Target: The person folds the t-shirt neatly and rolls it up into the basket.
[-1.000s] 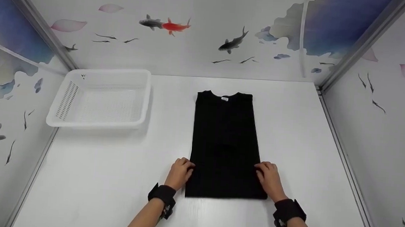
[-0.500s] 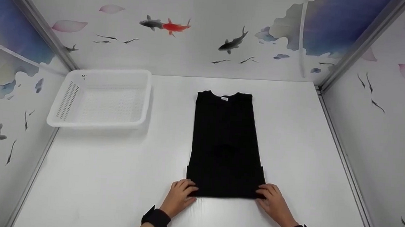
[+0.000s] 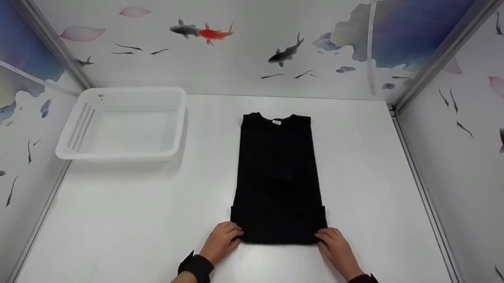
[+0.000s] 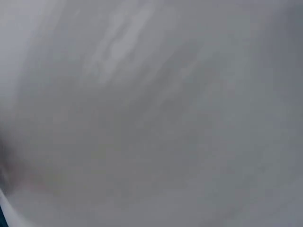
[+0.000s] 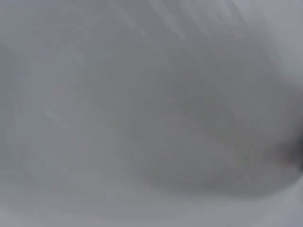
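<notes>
A black shirt (image 3: 276, 174) lies flat on the white table, its neckline and small white label at the far end. Its sides are folded in, and a wider band shows along the near end. My left hand (image 3: 222, 241) pinches the near left corner, fingers over the cloth and thumb toward the hem. At the near right corner, my right hand (image 3: 338, 250) grips the cloth in the same way. Both wrist views are blurred and show mostly pale surface, so the undersides of the fingers and the cloth between them stay hidden.
A white plastic basket (image 3: 122, 123) with perforated sides stands at the back left of the white table (image 3: 140, 222). Printed panels with fish and petals wall the table at the back and both sides.
Both hands have come back from the shirt's sides to its near corners. The lower part now shows a wider folded band with small steps at both edges. The basket stays put.
</notes>
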Available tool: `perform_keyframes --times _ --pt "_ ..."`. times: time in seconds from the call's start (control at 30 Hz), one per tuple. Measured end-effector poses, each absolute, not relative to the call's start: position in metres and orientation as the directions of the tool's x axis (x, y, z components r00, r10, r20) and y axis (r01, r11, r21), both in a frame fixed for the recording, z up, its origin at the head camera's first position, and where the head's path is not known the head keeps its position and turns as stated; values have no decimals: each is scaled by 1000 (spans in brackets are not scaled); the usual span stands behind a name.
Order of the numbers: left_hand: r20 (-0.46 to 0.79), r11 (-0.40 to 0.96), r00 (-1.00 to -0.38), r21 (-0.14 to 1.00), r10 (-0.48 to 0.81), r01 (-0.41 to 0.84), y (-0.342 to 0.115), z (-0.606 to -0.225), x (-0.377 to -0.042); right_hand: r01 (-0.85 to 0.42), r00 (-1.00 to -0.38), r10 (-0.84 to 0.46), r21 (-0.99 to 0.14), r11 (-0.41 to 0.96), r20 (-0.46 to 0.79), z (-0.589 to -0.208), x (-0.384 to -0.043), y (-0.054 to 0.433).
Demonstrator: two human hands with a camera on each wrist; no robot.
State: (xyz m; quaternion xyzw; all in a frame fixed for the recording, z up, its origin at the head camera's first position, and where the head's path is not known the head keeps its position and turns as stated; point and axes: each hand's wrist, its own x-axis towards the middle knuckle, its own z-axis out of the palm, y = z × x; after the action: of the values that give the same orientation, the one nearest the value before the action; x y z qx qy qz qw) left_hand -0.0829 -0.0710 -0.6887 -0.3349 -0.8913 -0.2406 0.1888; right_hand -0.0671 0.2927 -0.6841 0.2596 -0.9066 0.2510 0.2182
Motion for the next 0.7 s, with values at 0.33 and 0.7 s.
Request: perform_keyframes --times 0.33,0.7 --pt "442 581 -672 341 594 739 -77 -660 -89 -608 -757 -367 -375 700 541 -667 -64 298" --pt "428 601 -742 436 516 670 -73 -620 -157 -623 -716 -350 -328 710 604 -631 -134 292"
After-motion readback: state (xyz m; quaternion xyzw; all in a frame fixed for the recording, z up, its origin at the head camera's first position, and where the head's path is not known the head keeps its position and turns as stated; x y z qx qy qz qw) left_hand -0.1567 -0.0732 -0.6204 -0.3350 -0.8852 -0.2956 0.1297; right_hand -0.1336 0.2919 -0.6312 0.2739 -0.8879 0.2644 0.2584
